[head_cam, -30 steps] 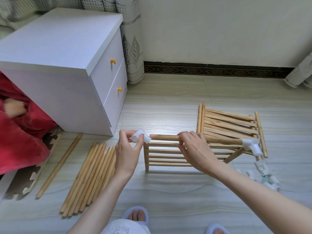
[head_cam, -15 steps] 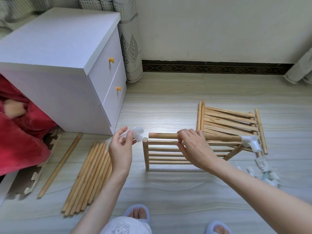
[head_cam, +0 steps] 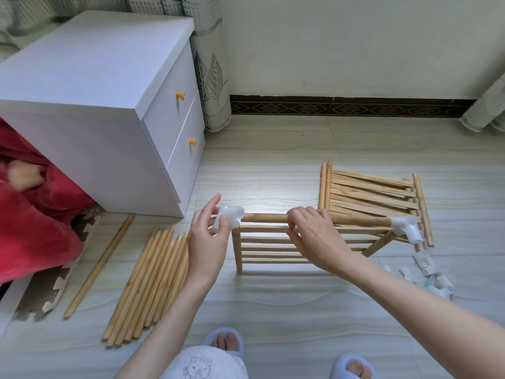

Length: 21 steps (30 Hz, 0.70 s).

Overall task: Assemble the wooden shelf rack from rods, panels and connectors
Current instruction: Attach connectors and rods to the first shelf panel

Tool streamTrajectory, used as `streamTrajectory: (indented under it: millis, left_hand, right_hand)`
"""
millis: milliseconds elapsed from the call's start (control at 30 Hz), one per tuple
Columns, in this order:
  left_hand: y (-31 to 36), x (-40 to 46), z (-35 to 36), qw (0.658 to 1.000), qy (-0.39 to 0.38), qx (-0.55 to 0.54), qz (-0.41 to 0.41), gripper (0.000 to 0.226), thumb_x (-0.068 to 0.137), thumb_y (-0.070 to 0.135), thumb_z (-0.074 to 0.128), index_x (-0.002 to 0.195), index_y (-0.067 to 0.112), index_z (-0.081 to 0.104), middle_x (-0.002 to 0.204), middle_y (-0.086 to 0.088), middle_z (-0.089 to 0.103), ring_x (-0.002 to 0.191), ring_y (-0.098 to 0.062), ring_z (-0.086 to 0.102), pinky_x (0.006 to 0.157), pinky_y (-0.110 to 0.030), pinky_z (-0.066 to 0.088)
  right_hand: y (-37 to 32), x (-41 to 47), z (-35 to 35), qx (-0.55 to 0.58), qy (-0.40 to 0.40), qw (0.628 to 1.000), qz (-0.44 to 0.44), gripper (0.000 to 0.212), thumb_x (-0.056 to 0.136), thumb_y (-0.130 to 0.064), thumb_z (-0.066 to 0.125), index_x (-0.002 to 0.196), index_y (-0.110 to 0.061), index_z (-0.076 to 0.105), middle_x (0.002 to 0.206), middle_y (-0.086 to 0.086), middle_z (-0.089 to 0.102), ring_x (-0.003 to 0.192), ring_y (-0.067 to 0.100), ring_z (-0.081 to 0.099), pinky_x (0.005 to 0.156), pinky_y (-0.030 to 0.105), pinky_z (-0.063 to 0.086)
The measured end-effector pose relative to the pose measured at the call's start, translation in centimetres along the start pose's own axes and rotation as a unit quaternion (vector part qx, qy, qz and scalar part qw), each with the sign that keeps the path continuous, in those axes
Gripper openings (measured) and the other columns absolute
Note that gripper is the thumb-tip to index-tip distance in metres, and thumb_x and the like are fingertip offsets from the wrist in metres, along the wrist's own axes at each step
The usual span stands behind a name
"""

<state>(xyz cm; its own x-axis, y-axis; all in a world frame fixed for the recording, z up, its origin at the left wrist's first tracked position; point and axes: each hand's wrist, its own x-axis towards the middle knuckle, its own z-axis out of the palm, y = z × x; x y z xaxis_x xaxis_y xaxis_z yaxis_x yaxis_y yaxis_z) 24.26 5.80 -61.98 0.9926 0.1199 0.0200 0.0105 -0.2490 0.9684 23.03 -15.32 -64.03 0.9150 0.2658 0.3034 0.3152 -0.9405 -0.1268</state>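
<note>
Head view, left to right: a red blanket [head_cam: 35,214] is cut off by the left edge, with a puzzle-edged foam mat [head_cam: 52,285] showing under it. A white nightstand [head_cam: 103,110] fills the upper left of the frame; its front corner comes down to the floor [head_cam: 273,310] just above a single loose rod [head_cam: 99,265]. Beside that rod lies a bundle of rods [head_cam: 149,283], fanned along the floor at lower left. Bare floor stays open between the nightstand and the far wall, and along the bottom centre above two slippers [head_cam: 225,340].

At frame centre, the left hand [head_cam: 207,242] pinches a white connector [head_cam: 228,216] between thumb and fingers, right at the left end of a horizontal rod [head_cam: 267,218]; whether the connector is seated on the rod cannot be told. The right hand [head_cam: 314,236] curls its fingers over that same rod near its middle. The rod runs along the top of a slatted panel [head_cam: 267,247] standing upright on the floor, and a second connector [head_cam: 407,227] caps its right end.

Behind, at right centre, a stack of panels [head_cam: 371,195] lies flat. At lower right a heap of spare connectors [head_cam: 429,274] is too blurred to count. A curtain [head_cam: 489,108] is cut off at the right edge.
</note>
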Motion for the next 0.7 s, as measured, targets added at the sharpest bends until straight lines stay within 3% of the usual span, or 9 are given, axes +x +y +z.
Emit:
streamTrajectory:
  millis: [100, 200, 367, 500, 700]
  left_hand:
    - [-0.06, -0.10, -0.01, 1.000, -0.023, 0.015, 0.005, 0.034, 0.095, 0.011, 0.048, 0.125, 0.025, 0.056, 0.118, 0.011, 0.055, 0.105, -0.010, 0.056, 0.080, -0.010, 0.044]
    - [-0.17, -0.12, 0.05, 0.999, -0.022, 0.031, 0.017, 0.025, 0.093, 0.010, 0.051, 0.110, 0.025, 0.061, 0.111, 0.009, 0.062, 0.100, -0.009, 0.058, 0.072, -0.005, 0.041]
    - [-0.26, 0.04, 0.21, 1.000, -0.016, -0.008, -0.026, 0.015, 0.089, 0.013, 0.058, 0.102, 0.021, 0.057, 0.096, 0.008, 0.062, 0.090, -0.010, 0.060, 0.070, -0.021, 0.050]
    - [0.13, 0.05, 0.26, 0.999, -0.004, -0.029, -0.045, 0.014, 0.087, 0.013, 0.061, 0.094, 0.023, 0.054, 0.092, 0.008, 0.059, 0.083, -0.003, 0.056, 0.065, -0.012, 0.045]
    - [0.57, 0.47, -0.04, 0.985, 0.046, -0.130, -0.104, 0.014, 0.090, 0.016, 0.058, 0.097, 0.028, 0.055, 0.102, 0.002, 0.063, 0.093, -0.010, 0.059, 0.080, -0.024, 0.046]
  right_hand:
    - [-0.01, -0.02, 0.03, -0.007, 0.002, 1.000, -0.004, 0.021, 0.085, -0.027, 0.035, 0.080, -0.015, 0.051, 0.075, -0.004, 0.057, 0.065, 0.022, 0.053, 0.061, 0.032, 0.037]
    - [0.02, -0.04, 0.06, -0.013, 0.000, 1.000, -0.006, 0.012, 0.086, -0.023, 0.043, 0.081, -0.015, 0.051, 0.076, -0.003, 0.057, 0.066, 0.022, 0.053, 0.062, 0.031, 0.036]
    - [0.14, -0.13, 0.18, -0.007, 0.003, 1.000, -0.010, 0.010, 0.082, -0.016, 0.060, 0.081, -0.014, 0.050, 0.077, -0.002, 0.057, 0.066, 0.024, 0.052, 0.065, 0.031, 0.030]
    - [0.03, -0.10, 0.10, -0.011, 0.001, 1.000, -0.012, 0.018, 0.078, -0.012, 0.069, 0.081, -0.013, 0.052, 0.076, -0.001, 0.058, 0.065, 0.024, 0.053, 0.062, 0.033, 0.035]
    - [-0.07, -0.02, -0.16, -0.003, 0.000, 1.000, -0.011, 0.018, 0.078, -0.011, 0.069, 0.080, -0.013, 0.052, 0.076, -0.001, 0.057, 0.065, 0.024, 0.053, 0.060, 0.034, 0.038]
